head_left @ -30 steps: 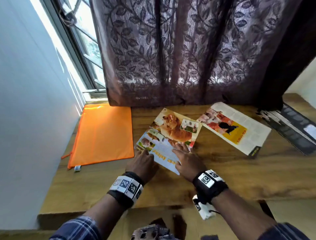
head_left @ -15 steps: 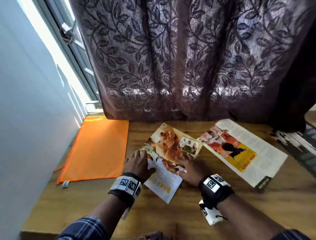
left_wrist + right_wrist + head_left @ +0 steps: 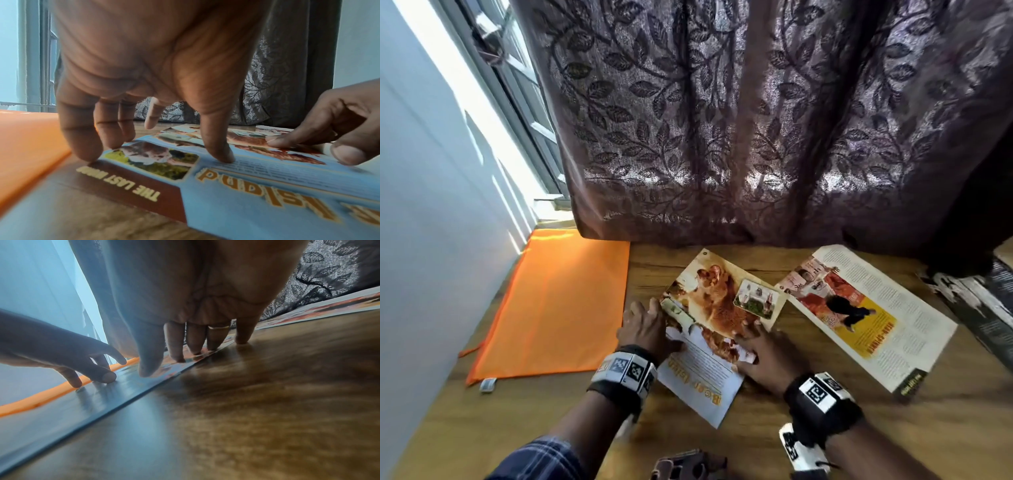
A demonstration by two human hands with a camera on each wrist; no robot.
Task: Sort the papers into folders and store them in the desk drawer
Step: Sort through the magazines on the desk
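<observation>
Lying flat near the middle of the wooden desk [image 3: 825, 428] is the dog page [image 3: 717, 308], a glossy sheet with a big brown dog picture and pale blue print at its near end. Both hands press down on it. The left hand [image 3: 645, 327] sits on the page's left edge, its fingers [image 3: 216, 146] spread apart and bent down so the tips touch the paper and the wood beside it. The right hand [image 3: 765, 356] sits on the page's right edge, its fingers [image 3: 176, 345] close together and straight, tips on the paper, with the little finger on the bare desk. Neither hand curls round the page.

Just left of the page, by the desk's left edge, lies the orange folder [image 3: 558, 301], flat and closed. Right of the page, a little apart, lies a second page [image 3: 876, 315] with a yellow block and small print. A dark black-and-white paper [image 3: 976, 301] lies at the desk's right edge. A purple leaf-pattern curtain [image 3: 756, 120] hangs along the far edge, with a window [image 3: 517, 85] to its left.
</observation>
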